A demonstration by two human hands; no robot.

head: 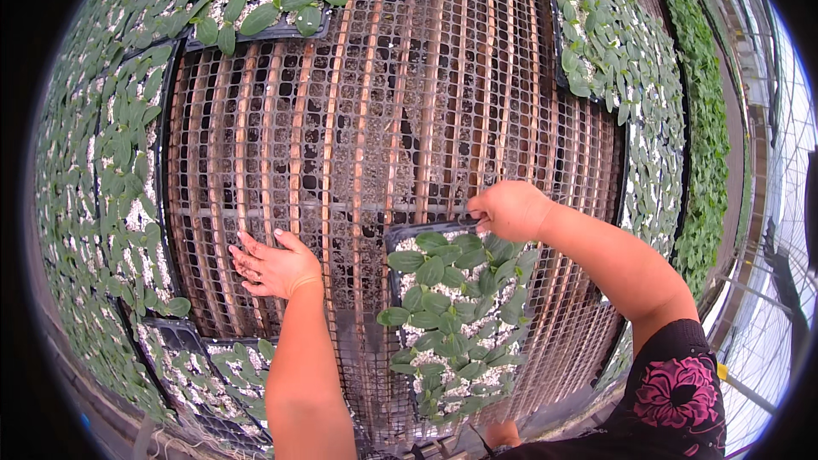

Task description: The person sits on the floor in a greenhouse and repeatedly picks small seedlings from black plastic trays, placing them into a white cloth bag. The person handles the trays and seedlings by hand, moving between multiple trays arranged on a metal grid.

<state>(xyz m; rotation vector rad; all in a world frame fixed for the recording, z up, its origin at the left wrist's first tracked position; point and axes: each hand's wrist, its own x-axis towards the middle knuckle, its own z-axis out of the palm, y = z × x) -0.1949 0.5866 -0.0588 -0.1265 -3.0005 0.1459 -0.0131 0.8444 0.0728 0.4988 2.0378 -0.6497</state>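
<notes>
A black plastic seedling tray [399,228] with broad-leaved green seedlings [450,322] in white granular medium lies before me on a slatted bench covered with plastic mesh [358,160]. My right hand [511,209] pinches the tray's far rim near its right corner. To the left of that tray my left hand [278,263] is held over the mesh, palm partly up, fingers spread and soiled, with nothing in it. Its thumb stands apart from the fingers.
More seedling trays line the left side [128,160], the upper left [268,30] and the right [594,45]. Several partly filled trays [185,338] lie at the lower left. Beyond the right trays runs a row of green plants [703,160].
</notes>
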